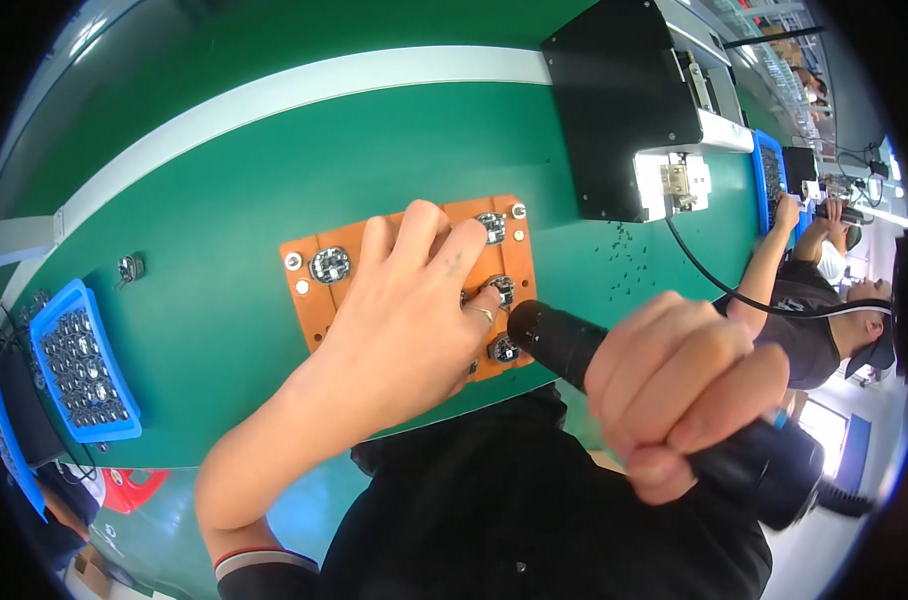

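An orange fixture plate (359,243) lies on the green table (214,200) and carries several small round metal parts (330,264). My left hand (409,310) rests flat on the plate, fingers spread, with fingertips beside one round part (502,289) near the plate's right edge. My right hand (679,385) is wrapped around a black electric screwdriver (574,345). Its tip points down at the parts on the plate's right side, next to my left fingers.
A blue tray (79,362) full of round metal parts sits at the left. A black machine box (619,100) with a white fitting (674,182) stands at the back right, a cable running from it. Another person (809,300) works further along the table.
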Demonstrator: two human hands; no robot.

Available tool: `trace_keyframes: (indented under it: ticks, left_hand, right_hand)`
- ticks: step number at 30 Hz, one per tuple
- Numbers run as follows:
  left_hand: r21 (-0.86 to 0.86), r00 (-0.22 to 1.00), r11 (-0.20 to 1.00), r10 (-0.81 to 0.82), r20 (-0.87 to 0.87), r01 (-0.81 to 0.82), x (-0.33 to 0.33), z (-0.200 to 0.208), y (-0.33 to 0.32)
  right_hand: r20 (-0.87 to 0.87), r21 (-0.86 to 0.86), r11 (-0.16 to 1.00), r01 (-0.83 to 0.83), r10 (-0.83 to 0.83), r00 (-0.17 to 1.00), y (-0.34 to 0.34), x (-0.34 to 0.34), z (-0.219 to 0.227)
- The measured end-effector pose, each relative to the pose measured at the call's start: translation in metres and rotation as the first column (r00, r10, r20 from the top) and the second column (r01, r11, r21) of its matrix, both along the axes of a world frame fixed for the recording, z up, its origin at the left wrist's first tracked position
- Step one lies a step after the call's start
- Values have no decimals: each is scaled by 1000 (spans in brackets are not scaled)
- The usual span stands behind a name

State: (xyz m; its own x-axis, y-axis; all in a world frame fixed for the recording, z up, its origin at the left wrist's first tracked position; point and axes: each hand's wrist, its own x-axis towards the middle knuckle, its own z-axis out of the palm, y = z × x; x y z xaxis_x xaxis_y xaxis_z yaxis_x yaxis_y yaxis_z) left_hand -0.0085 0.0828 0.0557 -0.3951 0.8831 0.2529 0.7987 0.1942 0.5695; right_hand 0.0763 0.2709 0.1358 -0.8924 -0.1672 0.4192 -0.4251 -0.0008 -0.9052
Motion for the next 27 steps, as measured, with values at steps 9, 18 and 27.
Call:
trace_keyframes:
  ticks: [9,18,27]
  left_hand:
    - [-31,1000,999,18,9,-18,2,-3,-5]
    - [14,999,1000,-23,27,22,3,1,-2]
    - [-40,983,996,66,-170,-74,27,7,5]
  right_hand:
    - [7,-67,994,-82,83,997,7,-6,-6]
    - [-94,47,999,-23,27,995,-1,-3,-4]
    - [-139,-213,965,155,-187,973,29,36,34]
